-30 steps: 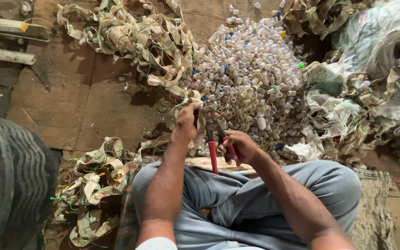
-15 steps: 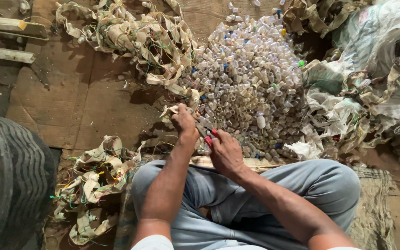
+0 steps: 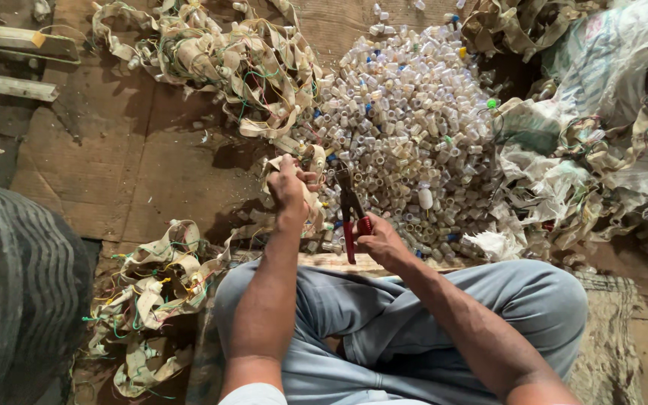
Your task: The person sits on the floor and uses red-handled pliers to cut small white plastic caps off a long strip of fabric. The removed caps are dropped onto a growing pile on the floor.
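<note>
Left hand grips strip; right hand closed on pliers. Risk: jaws near fingers could pinch.

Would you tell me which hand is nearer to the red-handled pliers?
Right. The right hand grips the red-handled pliers; the left hand holds a tan strip beside them.

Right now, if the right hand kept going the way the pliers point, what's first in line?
The right hand holds red-handled pliers whose nose points up the frame, away from the body. Going straight on, it would likely first meet the pile of small pale plastic caps. Depth is unclear, so the tip may already touch them.
</note>
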